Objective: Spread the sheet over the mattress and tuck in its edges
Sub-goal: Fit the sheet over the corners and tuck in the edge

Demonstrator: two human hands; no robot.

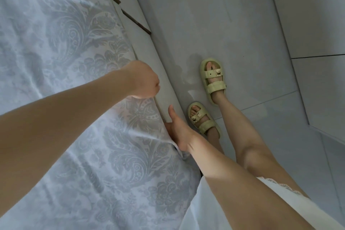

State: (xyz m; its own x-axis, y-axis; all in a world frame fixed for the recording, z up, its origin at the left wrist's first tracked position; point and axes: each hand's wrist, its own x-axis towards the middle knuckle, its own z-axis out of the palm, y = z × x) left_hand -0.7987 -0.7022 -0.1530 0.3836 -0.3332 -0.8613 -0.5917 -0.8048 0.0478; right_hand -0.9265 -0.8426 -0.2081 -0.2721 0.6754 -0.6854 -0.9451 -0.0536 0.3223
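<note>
A left hand point(144, 82) fists the patterned sheet point(65, 61) at the mattress point(164, 87) edge while the right hand point(179, 132), fingers hidden, pushes fabric down the side; working well likely means keeping the sheet taut, tucking deep beside sandalled feet point(211, 80).

Pale damask-patterned sheet point(74, 80) lies over mattress point(164, 80), edge seemingly untucked.

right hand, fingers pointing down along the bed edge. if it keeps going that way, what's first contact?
Probably the gap between the patterned sheet and the pale bed frame: the right hand already has fingers hidden there, thumb resting on the frame. Depth below is not visible.
</note>
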